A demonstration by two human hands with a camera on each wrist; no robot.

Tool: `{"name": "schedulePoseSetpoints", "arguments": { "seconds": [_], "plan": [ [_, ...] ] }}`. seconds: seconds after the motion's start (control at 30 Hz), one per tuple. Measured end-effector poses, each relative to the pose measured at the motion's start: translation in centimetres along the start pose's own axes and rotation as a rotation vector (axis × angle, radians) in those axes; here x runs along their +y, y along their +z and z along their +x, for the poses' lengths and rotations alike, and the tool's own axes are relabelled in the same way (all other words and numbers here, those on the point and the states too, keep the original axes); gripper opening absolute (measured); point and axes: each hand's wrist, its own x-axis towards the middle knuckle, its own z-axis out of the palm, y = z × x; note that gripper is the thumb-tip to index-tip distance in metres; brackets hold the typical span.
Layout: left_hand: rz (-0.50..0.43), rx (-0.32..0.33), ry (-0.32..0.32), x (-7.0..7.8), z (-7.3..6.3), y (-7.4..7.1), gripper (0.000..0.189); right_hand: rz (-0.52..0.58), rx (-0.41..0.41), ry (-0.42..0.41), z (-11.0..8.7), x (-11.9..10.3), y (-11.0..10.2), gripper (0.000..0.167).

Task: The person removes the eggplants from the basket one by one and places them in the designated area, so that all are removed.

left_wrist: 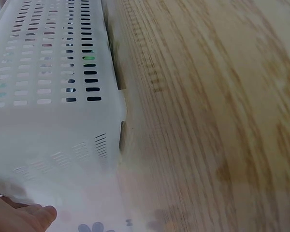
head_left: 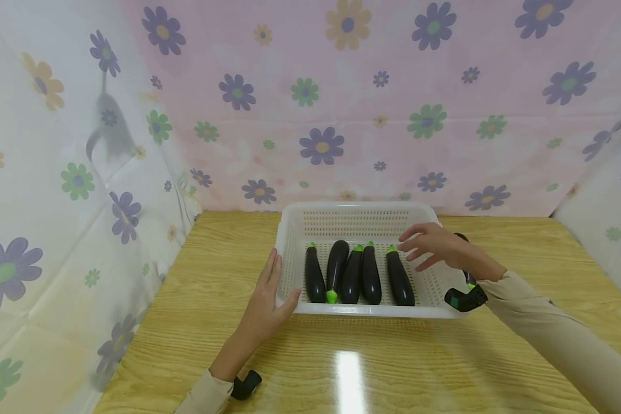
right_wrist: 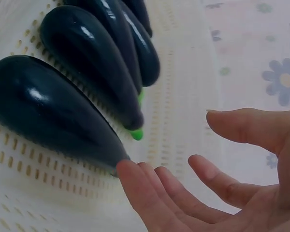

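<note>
Several dark eggplants (head_left: 401, 279) with bright green stem ends lie side by side in a white perforated plastic basket (head_left: 359, 310). My left hand (head_left: 266, 299) is at the basket's front left corner, straight fingers along its left side and thumb spread toward the front rim. In the left wrist view, part of that hand (left_wrist: 26, 217) shows beside the basket wall (left_wrist: 48, 125). Above the right part of the basket is my right hand (head_left: 429, 244), fingers spread and slightly bent, holding nothing. In the right wrist view its fingertips are near the narrow end of the closest eggplant (right_wrist: 53, 113); contact cannot be told.
The basket stands on a wood-grain table (head_left: 227, 253), close to a flowered cloth backdrop (head_left: 362, 161). Another flowered cloth (head_left: 57, 230) hangs at the left. Beside the right wrist, a dark thing with a green end (head_left: 470, 280) is mostly hidden by the arm.
</note>
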Motion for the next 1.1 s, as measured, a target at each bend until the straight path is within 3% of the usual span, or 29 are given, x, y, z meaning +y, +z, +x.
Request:
{"name": "schedulePoseSetpoints", "arguments": {
  "seconds": [0.4,0.7,0.9,1.1],
  "plan": [
    [-0.006,0.006,0.011,0.2,-0.1,-0.1,0.079,-0.019,0.029,0.124,2.4,0.7,1.5,0.039],
    [-0.004,-0.003,0.004,0.3,0.0,-0.2,0.079,-0.06,0.062,0.176,3.2,0.9,1.8,0.041],
    [-0.008,-0.01,-0.005,0.3,0.0,-0.2,0.079,-0.127,0.06,0.222,4.2,1.3,2.8,0.026],
    [-0.024,-0.027,-0.012,0.3,0.1,-0.3,0.08,-0.176,0.06,0.24,4.9,1.4,3.9,0.04]
  ]
}}
